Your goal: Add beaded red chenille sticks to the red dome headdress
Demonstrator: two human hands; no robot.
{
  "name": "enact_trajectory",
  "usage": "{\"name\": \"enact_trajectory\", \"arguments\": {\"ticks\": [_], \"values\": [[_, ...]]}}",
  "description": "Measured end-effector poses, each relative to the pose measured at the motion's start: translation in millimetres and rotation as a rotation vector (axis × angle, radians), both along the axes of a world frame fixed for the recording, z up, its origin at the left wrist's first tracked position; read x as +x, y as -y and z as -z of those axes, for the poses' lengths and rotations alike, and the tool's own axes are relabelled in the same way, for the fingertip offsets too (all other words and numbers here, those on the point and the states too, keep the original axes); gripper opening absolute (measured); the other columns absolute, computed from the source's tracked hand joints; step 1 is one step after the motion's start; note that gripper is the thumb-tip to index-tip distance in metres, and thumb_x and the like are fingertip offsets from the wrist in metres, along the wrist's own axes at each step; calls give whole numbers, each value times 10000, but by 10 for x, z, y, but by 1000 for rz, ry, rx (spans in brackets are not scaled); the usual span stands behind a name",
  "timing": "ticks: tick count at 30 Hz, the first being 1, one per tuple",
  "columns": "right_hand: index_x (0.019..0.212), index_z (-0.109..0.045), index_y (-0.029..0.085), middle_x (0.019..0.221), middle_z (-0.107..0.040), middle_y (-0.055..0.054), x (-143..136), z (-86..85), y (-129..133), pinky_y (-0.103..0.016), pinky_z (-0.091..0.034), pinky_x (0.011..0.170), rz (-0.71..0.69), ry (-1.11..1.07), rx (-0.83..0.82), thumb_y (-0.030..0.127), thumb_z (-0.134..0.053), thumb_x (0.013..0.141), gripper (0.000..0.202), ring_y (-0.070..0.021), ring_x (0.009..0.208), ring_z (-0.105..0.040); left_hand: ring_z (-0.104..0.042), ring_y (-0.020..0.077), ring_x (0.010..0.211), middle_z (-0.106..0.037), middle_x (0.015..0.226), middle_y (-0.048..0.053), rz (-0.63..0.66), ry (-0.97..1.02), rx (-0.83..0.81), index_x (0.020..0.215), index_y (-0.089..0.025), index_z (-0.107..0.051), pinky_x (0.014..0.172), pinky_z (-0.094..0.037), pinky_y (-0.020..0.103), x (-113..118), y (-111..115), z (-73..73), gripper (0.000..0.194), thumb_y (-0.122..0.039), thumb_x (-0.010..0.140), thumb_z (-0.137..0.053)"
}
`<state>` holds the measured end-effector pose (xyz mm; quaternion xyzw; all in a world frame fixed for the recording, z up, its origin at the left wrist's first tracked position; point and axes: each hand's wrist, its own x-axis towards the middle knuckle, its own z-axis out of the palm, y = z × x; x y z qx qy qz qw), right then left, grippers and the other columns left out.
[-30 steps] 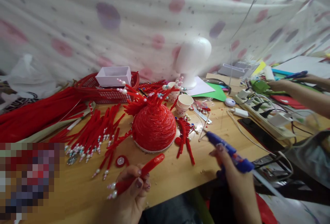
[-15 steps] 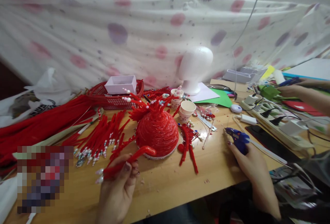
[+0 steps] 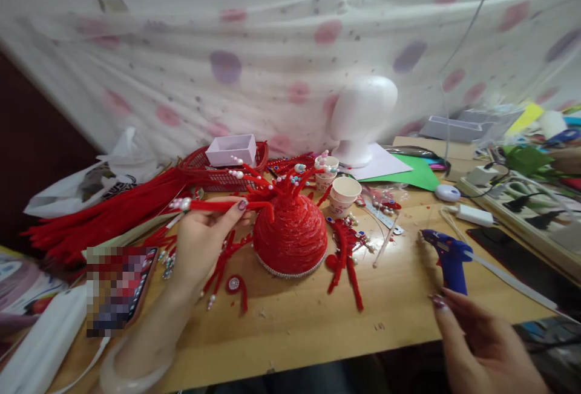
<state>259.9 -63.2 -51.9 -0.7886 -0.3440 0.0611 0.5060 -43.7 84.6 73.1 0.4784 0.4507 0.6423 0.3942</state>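
Note:
In my left hand (image 3: pixel 204 239) is a red fuzzy chenille stem (image 3: pixel 213 205), pinched between thumb and fingers. Its outer end carries pearl-like beads, and its bent end reaches to the upper left side of a red dome-shaped headpiece (image 3: pixel 290 239). Beaded red stems stick up from the dome's top, and a row of small beads rims its base. My right hand (image 3: pixel 485 339) is off the blue glue gun (image 3: pixel 449 252), just below its handle, with fingers loosely curled, thumb and forefinger slightly apart and nothing visible between them. The glue gun rests on the table.
Red beaded pieces (image 3: pixel 345 255) and paper cups (image 3: pixel 345 191) are right of the dome. Behind stand a white foam head (image 3: pixel 363 118) and a red basket (image 3: pixel 200 170). A phone (image 3: pixel 140 279) lies left, a power strip (image 3: pixel 512 206) right. Another person's hand (image 3: pixel 565 161) shows at the right edge.
My left hand has raised the chenille stem from in front of the dome to its upper left side. My right hand has let go of the glue gun and drawn back toward me.

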Motion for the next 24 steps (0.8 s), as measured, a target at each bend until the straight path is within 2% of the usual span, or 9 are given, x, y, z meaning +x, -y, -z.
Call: {"name": "enact_trajectory", "arguments": {"ticks": [4,7,10,13,24], "values": [[1017,-684,198,980,-732,-91,-332,-52,-216,-318,-515,638,-126,-160,-6,619,-641,744,504,-291,901,-688,-738,196,675,-785,748,35,-32,-358,20,763,-179,-767,665,-614,293,45,-131,-140,99,-255,701,-780],[1013,-670,190,975,-733,-93,-444,42,-310,-321,-546,690,-226,-273,29,608,-652,744,498,-272,876,-703,-744,202,706,-793,775,34,-55,-499,50,777,-175,-774,660,-600,280,87,-197,-215,94,-235,707,-754],[1005,-667,190,964,-736,-89,-467,173,-346,-342,-551,780,-229,-292,59,585,-647,760,466,-269,894,-704,-747,214,728,-797,804,50,-37,-546,23,818,-158,-777,673,-595,293,132,-263,-239,152,-260,708,-757],[990,-671,198,947,-738,-79,-464,242,-352,-339,-550,790,-215,-263,60,564,-640,775,425,-262,888,-704,-748,226,741,-796,802,62,-23,-562,-4,811,-148,-775,680,-592,303,168,-324,-227,170,-274,698,-765],[932,-678,207,857,-759,-58,-491,207,-370,-285,-583,697,-199,-176,59,533,-630,766,369,-238,784,-732,-755,245,781,-800,859,70,-95,-700,98,848,-170,-782,731,-586,335,216,-445,-146,172,-278,722,-737]]}}
